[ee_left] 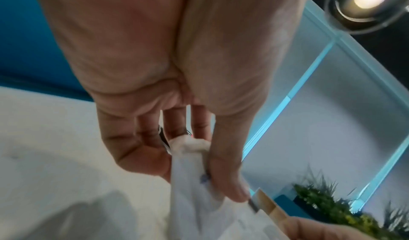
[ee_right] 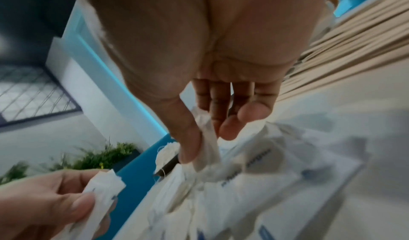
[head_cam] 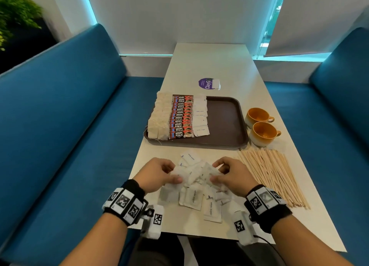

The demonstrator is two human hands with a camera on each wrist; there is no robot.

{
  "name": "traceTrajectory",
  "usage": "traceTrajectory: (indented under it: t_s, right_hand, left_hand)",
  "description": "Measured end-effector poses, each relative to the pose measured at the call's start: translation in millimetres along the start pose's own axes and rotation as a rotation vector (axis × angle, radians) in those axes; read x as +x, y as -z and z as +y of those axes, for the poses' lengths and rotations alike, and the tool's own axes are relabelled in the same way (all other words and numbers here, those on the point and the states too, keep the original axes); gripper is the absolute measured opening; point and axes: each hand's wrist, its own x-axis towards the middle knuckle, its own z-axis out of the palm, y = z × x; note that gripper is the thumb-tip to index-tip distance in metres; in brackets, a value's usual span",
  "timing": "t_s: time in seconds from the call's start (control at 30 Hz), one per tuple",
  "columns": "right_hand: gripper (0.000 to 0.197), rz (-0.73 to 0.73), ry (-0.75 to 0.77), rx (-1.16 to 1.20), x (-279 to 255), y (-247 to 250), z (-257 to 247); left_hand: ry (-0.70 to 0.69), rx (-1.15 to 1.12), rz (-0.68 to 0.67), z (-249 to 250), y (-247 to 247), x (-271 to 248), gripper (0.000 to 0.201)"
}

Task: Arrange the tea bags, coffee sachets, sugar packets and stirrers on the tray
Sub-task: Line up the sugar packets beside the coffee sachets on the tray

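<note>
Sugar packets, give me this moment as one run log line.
left hand: pinching sugar packets | right hand: pinching packets from same pile | tray: tea bags, coffee sachets, sugar row placed | stirrers: on table

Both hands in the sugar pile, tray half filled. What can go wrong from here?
1. The left hand and right hand each pinch several sugar packets at once; extras may slip from the grip or land crooked beside the sugar row.
2. The stirrers lie loose right beside the right hand; a sideways sweep could scatter them.
3. Some packets sit near the table front edge and could get knocked off.
</note>
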Motion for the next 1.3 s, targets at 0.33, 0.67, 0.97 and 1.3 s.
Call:
traceTrajectory:
  t_s: [0.33,0.67,0.97,1.3]
  right_hand:
    - [0.010,-0.025,-0.031,0.192,-14,49,0]
    - [0.030,-0.060,0.011,-0.267,32,-20,-20]
    - [0.023,-0.056,0.005,-0.157,32,4,-18]
    - [0.050,-0.319,-0.068,-0.304,-6,39,6]
  left_hand:
    - [-0.011,0.360,0.011,31,-53,22,0.033]
    - [-0.021,0.023,0.006,22,-10,-9,0.052]
    - [-0.105,0.312,-0.142,13,-59,-18,0.033]
    - [-0.154,0.458,-0.155,20,-69,-17,0.041]
